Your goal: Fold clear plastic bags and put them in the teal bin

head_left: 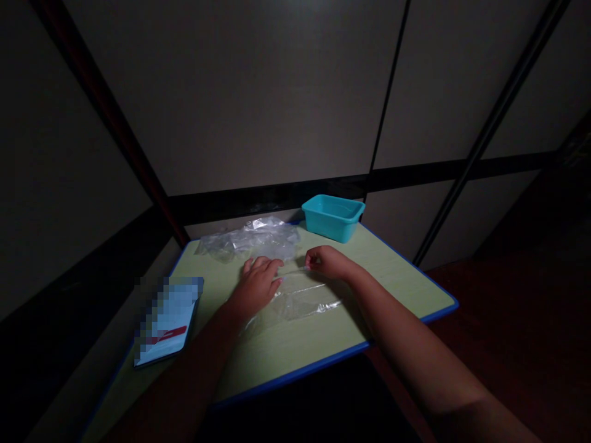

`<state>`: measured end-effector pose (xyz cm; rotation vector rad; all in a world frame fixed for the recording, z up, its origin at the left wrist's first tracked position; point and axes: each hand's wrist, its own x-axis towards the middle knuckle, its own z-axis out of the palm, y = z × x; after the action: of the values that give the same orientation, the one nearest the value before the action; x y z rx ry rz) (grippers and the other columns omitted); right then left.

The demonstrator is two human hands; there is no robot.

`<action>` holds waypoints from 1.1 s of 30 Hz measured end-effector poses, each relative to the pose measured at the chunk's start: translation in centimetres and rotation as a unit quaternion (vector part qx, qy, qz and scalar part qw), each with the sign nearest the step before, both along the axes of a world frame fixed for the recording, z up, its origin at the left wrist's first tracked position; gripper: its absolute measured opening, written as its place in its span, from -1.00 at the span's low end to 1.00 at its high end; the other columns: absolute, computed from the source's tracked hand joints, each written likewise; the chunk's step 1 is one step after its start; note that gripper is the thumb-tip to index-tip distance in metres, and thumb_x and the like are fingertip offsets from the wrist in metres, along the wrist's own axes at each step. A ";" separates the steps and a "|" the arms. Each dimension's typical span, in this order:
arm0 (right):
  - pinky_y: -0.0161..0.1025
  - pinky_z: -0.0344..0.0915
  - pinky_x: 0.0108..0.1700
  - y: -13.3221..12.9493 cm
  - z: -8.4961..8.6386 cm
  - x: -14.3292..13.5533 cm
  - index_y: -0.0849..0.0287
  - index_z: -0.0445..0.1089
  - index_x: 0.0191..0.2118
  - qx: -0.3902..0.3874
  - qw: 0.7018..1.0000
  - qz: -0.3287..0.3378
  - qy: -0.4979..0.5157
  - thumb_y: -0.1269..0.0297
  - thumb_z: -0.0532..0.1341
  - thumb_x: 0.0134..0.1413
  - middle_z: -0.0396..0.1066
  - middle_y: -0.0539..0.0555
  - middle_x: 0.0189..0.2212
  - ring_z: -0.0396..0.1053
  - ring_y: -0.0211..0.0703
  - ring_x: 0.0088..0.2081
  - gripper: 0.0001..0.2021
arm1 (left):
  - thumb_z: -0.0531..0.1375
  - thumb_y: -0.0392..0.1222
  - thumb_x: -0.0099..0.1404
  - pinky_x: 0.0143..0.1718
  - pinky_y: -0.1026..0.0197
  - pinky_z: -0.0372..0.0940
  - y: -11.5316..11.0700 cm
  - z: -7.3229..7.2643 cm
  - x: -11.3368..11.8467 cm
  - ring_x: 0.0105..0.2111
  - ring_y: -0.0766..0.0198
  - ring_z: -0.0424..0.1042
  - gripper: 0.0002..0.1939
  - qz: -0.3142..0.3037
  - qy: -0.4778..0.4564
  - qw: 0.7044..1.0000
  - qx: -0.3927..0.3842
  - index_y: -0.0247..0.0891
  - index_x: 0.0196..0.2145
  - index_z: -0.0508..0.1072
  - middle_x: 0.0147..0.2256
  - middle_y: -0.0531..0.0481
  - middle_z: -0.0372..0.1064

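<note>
A clear plastic bag (pixel 295 298) lies spread on the light table in front of me, its creases catching the light. My left hand (pixel 258 283) rests on the bag's left part, fingers spread and palm down. At the bag's far edge, my right hand (pixel 325 261) pinches the film between thumb and fingers, slightly above the table. Just beyond both hands is a crumpled heap of clear plastic bags (pixel 253 239); how many sheets it holds I cannot tell.
A turquoise plastic basin (pixel 330 220) stands at the table's back right. On the left lies a flat tablet-like item (pixel 170 326), partly blurred out. The table (pixel 401 277) has a blue edge and stands against dark-trimmed panels (pixel 277 111).
</note>
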<state>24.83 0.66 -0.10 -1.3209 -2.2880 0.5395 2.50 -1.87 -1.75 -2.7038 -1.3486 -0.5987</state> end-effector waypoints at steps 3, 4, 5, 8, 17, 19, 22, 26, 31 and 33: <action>-0.40 0.11 -0.38 0.1 -0.1 0.1 0.27 0.45 -0.44 -0.003 1.000 -0.005 -0.002 0.53 0.16 -0.12 0.45 0.03 -0.48 0.29 -0.31 -0.45 -0.87 | 0.10 -0.24 0.20 -0.01 -0.03 -0.01 0.3 -0.2 -0.3 -0.07 0.07 0.20 -0.60 0.003 -0.002 1.000 0.004 -0.16 0.01 0.26 -0.16 -0.07 0.38; -0.40 0.10 -0.39 0.2 -0.2 0.1 0.27 0.44 -0.44 -0.005 1.000 -0.009 -0.003 0.53 0.16 -0.12 0.44 0.02 -0.49 0.28 -0.31 -0.46 -0.88 | 0.10 -0.25 0.19 -0.03 -0.03 0.00 0.5 -0.3 -0.5 -0.07 0.06 0.20 -0.61 0.007 -0.002 1.000 0.005 -0.15 0.00 0.28 -0.15 -0.08 0.37; -0.40 0.10 -0.39 0.2 -0.2 0.1 0.27 0.44 -0.45 -0.005 1.000 -0.011 -0.005 0.54 0.16 -0.12 0.44 0.03 -0.49 0.28 -0.31 -0.46 -0.88 | 0.10 -0.26 0.19 -0.04 -0.04 0.00 0.6 -0.3 -0.6 -0.08 0.05 0.20 -0.63 0.012 -0.002 1.000 0.006 -0.14 -0.02 0.30 -0.15 -0.08 0.37; -0.40 0.08 -0.41 0.2 -0.2 0.1 0.28 0.44 -0.44 -0.005 1.000 -0.013 -0.016 0.53 0.17 -0.11 0.45 0.04 -0.49 0.28 -0.31 -0.45 -0.89 | 0.10 -0.26 0.19 -0.08 -0.04 0.02 1.0 -0.2 -1.1 -0.11 0.03 0.22 -0.73 0.036 0.000 0.999 0.016 -0.15 -0.13 0.38 -0.20 -0.08 0.39; -0.39 0.02 -0.45 0.3 -0.4 0.3 0.27 0.43 -0.42 0.005 0.999 -0.018 -0.034 0.38 0.22 -0.06 0.43 0.04 -0.51 0.24 -0.32 -0.49 -0.93 | 0.11 -0.19 0.20 -0.13 0.04 0.08 1.3 0.4 -2.4 -0.16 0.09 0.26 -0.89 0.057 -0.021 0.998 0.028 -0.18 -0.33 0.42 -0.28 -0.02 0.39; -0.39 0.03 -0.44 0.4 -0.5 0.3 0.26 0.43 -0.43 0.006 0.999 -0.017 -0.033 0.39 0.22 -0.07 0.43 0.04 -0.50 0.24 -0.32 -0.48 -0.94 | 0.11 -0.21 0.20 -0.15 0.07 0.11 1.4 0.5 -2.5 -0.19 0.12 0.27 -0.91 0.051 -0.027 0.998 0.020 -0.19 -0.40 0.41 -0.32 0.00 0.38; -0.40 0.03 -0.44 0.4 -0.5 0.4 0.25 0.42 -0.43 0.006 0.999 -0.018 -0.030 0.38 0.23 -0.08 0.44 0.04 -0.49 0.25 -0.32 -0.48 -0.94 | 0.11 -0.23 0.18 -0.18 0.13 0.15 1.4 0.6 -2.5 -0.23 0.17 0.27 -0.91 0.021 -0.043 0.999 0.009 -0.21 -0.45 0.39 -0.35 0.00 0.36; -0.40 0.04 -0.43 0.3 -0.3 0.4 0.25 0.43 -0.41 0.013 0.999 -0.022 -0.037 0.41 0.22 -0.08 0.44 0.05 -0.46 0.26 -0.30 -0.45 -0.94 | 0.11 -0.28 0.16 -0.18 0.14 0.17 1.3 0.7 -2.4 -0.27 0.19 0.26 -0.91 -0.028 -0.053 0.998 -0.006 -0.22 -0.48 0.39 -0.39 0.01 0.34; -0.39 0.04 -0.44 0.4 -0.3 0.5 0.24 0.44 -0.39 0.027 0.994 -0.055 -0.090 0.44 0.21 -0.12 0.44 0.07 -0.43 0.27 -0.29 -0.44 -0.91 | 0.12 -0.32 0.14 -0.17 0.14 0.17 0.9 0.9 -2.4 -0.26 0.20 0.25 -0.91 -0.052 -0.056 0.997 -0.027 -0.22 -0.50 0.38 -0.39 0.01 0.32; -0.39 0.03 -0.46 0.5 -0.5 0.7 0.22 0.44 -0.39 0.026 0.992 -0.066 -0.105 0.41 0.22 -0.12 0.44 0.07 -0.43 0.27 -0.28 -0.45 -0.90 | 0.13 -0.30 0.13 -0.16 0.14 0.17 0.9 0.9 -2.4 -0.24 0.20 0.24 -0.92 -0.057 -0.061 0.996 -0.033 -0.21 -0.49 0.39 -0.37 0.02 0.31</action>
<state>25.49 1.17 -0.61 -1.5533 -2.3400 0.3065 0.12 -0.99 -0.82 -2.8557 -1.2660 -0.7549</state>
